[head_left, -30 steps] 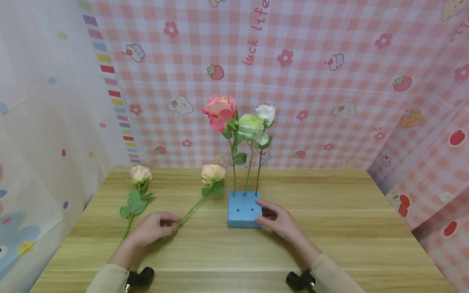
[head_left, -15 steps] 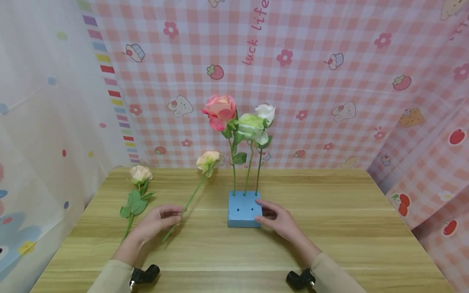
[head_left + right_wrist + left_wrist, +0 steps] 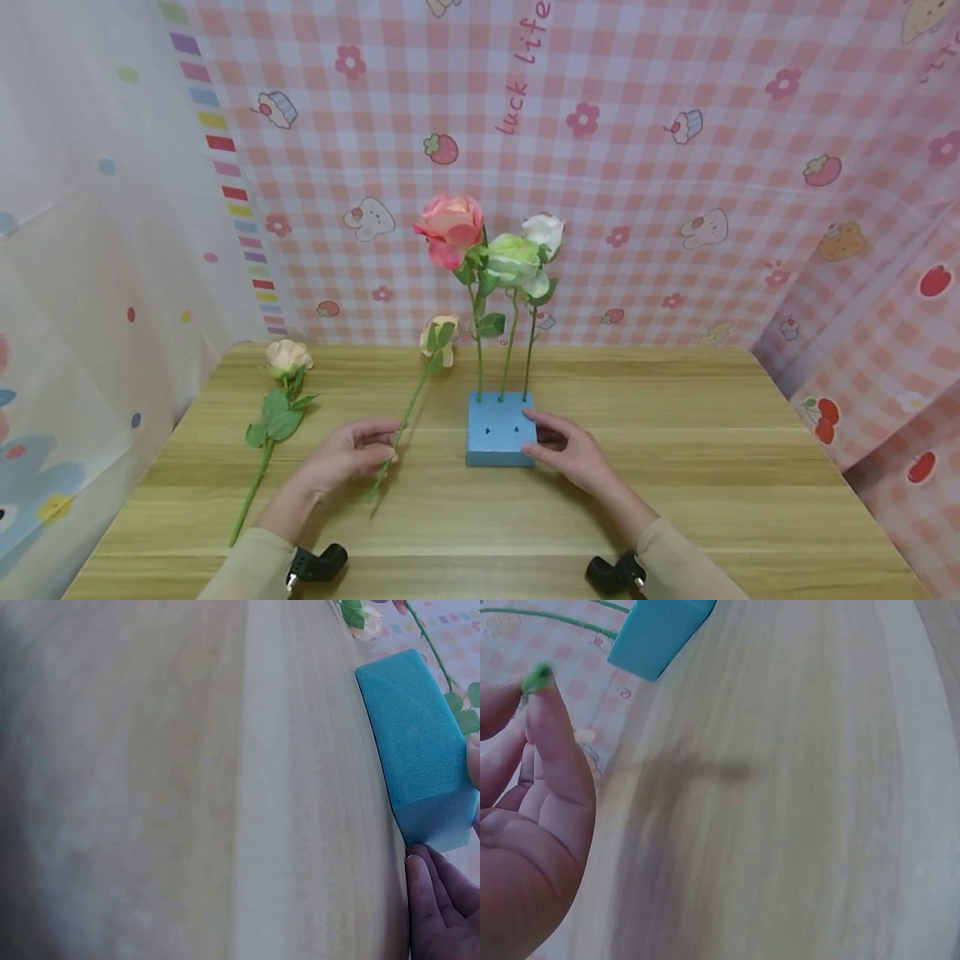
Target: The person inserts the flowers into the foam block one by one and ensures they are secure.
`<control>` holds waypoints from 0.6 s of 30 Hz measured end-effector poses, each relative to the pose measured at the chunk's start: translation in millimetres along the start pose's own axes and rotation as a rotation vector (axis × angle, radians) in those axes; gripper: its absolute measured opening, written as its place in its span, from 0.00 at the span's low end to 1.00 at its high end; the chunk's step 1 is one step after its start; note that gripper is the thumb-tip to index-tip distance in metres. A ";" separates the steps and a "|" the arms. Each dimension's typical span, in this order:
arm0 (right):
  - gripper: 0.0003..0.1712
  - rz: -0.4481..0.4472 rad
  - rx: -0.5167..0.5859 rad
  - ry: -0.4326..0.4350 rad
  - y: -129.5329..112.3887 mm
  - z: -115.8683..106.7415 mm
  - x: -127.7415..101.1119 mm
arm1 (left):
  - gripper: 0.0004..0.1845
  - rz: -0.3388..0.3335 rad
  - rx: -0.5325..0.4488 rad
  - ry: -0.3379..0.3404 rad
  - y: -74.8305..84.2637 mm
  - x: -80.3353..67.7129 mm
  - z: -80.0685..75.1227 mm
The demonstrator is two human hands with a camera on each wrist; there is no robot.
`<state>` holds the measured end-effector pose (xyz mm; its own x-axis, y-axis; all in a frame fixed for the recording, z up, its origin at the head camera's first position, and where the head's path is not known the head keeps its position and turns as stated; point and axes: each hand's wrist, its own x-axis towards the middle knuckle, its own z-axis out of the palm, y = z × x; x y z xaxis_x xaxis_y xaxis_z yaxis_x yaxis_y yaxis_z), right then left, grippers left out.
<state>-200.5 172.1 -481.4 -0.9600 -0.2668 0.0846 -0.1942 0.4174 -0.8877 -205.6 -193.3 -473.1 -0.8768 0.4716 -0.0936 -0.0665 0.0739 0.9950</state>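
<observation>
Far left of the head view: a peach rose (image 3: 287,357) flat on the bench (image 3: 675,467), stem running down toward the lower left, untouched. Just right of it, left hand (image 3: 348,457) pinching the stem of a second, paler rose (image 3: 438,337) between thumb and fingertips, bloom tilted up and to the right, hanging in the air near the standing flowers; lower stem end poking out below the hand, just above the wood. In the left wrist view, only a green tip (image 3: 538,675) visible past a fingertip, with the blue foam block (image 3: 660,630) at the top left of that frame.

Centre: blue foam block (image 3: 500,428) on the bench, three flowers already upright in its back row: pink rose (image 3: 450,223), green-white rose (image 3: 516,260), white rose (image 3: 544,231). Two dark holes showing on top, nearer the front.

Right of centre: right hand (image 3: 573,450) resting against the right side of the block, fingers curled loosely around its edge; same contact seen in the right wrist view at the lower right, fingers (image 3: 439,907) touching the block's corner (image 3: 420,757).

Risks, as a judgement: thin stem held far from its end, so likely to flex or swing and miss a hole; bloom close enough to the pink rose's leaves to snag and tilt the standing stems; light foam apt to slide or tip if the bracing hand slackens.
</observation>
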 end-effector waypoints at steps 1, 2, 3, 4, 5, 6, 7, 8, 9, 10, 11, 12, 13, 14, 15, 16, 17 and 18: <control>0.30 -0.005 -0.001 0.001 -4.0 -0.4 -1.3 | 0.30 0.004 -0.009 -0.004 0.4 0.8 1.4; 0.30 -0.007 0.006 0.004 -3.8 -0.3 -1.5 | 0.30 0.008 -0.011 -0.005 1.1 1.5 2.8; 0.31 -0.007 0.006 0.005 -3.3 -0.4 -1.5 | 0.30 0.014 -0.011 -0.009 1.6 2.0 3.9; 0.31 -0.004 0.003 0.005 -2.6 -0.5 -1.3 | 0.29 0.025 -0.009 -0.015 2.1 2.6 4.7; 0.31 -0.005 -0.002 0.003 0.7 -0.4 -0.3 | 0.29 0.037 -0.004 -0.021 2.8 3.2 5.4; 0.31 -0.007 -0.005 0.005 5.5 0.1 1.2 | 0.28 0.049 -0.001 -0.027 4.1 3.5 6.5; 0.31 -0.007 -0.005 0.006 10.1 0.7 2.5 | 0.28 0.066 0.004 -0.033 5.0 3.7 7.2; 0.32 -0.003 -0.007 0.005 14.2 1.1 3.7 | 0.27 0.083 0.014 -0.034 6.1 3.8 7.9; 0.32 -0.004 -0.012 0.002 14.4 1.0 3.9 | 0.27 0.101 0.022 -0.033 7.3 3.9 8.6; 0.32 -0.007 -0.011 0.001 14.4 0.9 3.9 | 0.26 0.117 0.027 -0.025 8.7 3.9 9.3; 0.32 -0.009 -0.010 -0.001 14.2 1.0 4.0 | 0.25 0.132 0.031 -0.014 10.3 4.1 10.1; 0.32 -0.014 -0.012 -0.001 14.1 0.8 4.0 | 0.25 0.148 0.037 0.003 12.1 4.4 10.9; 0.32 -0.018 -0.013 -0.001 13.9 0.7 4.0 | 0.24 0.161 0.038 0.020 14.0 4.8 11.8; 0.32 -0.021 -0.014 0.000 13.6 0.5 4.0 | 0.23 0.168 0.038 0.042 16.1 5.2 12.8; 0.32 -0.023 -0.015 -0.001 13.3 0.5 4.0 | 0.23 0.179 0.040 0.063 18.2 5.7 13.6; 0.32 -0.024 -0.017 -0.001 12.8 0.4 4.0 | 0.23 0.183 0.044 0.086 20.2 6.3 14.4; 0.32 -0.024 -0.018 -0.001 12.6 0.3 4.0 | 0.22 0.187 0.052 0.109 22.1 6.8 15.1; 0.32 -0.024 -0.018 0.000 12.5 0.2 4.0 | 0.22 0.188 0.061 0.128 24.1 7.2 15.6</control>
<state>-206.7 176.1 -492.2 -0.9549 -0.2771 0.1061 -0.2212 0.4265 -0.8770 -206.1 -174.4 -450.3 -0.9248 0.3667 0.1017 0.1289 0.0504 0.9904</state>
